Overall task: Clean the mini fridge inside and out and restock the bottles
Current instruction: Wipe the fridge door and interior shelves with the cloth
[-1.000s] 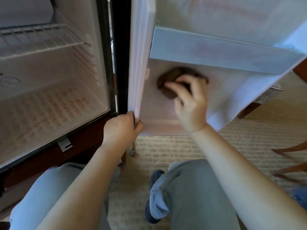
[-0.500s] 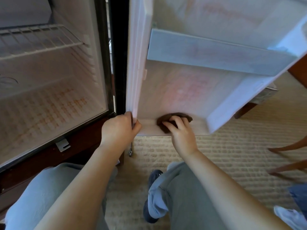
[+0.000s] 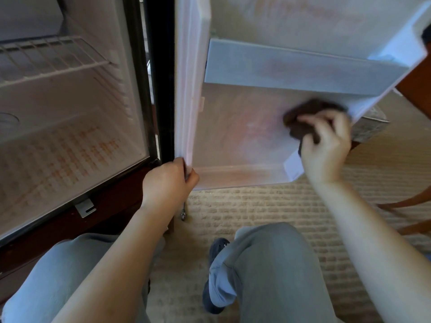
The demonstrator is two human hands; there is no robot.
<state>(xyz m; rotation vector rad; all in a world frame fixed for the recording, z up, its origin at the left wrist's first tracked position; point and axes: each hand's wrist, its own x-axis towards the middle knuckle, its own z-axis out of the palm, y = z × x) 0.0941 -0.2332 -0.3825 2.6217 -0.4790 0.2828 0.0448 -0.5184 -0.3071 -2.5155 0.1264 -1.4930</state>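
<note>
Right hand [image 3: 326, 150] clutching dark cloth [image 3: 307, 110] on fridge door [image 3: 233, 127] beneath its bin [image 3: 303, 68], left hand [image 3: 168, 183] gripping door edge

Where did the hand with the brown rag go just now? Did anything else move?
The right hand, gripping the brown rag, slid from mid-panel down to the bottom ledge of the fridge door, then swept up and right, near the door's far edge. The left hand still holds the door's lower corner; the door stays open.

Single head-worn wide-angle view, facing forward and down. Close range: open fridge door [image 3: 245, 127] ahead, carpet [image 3: 256, 210] below.
</note>
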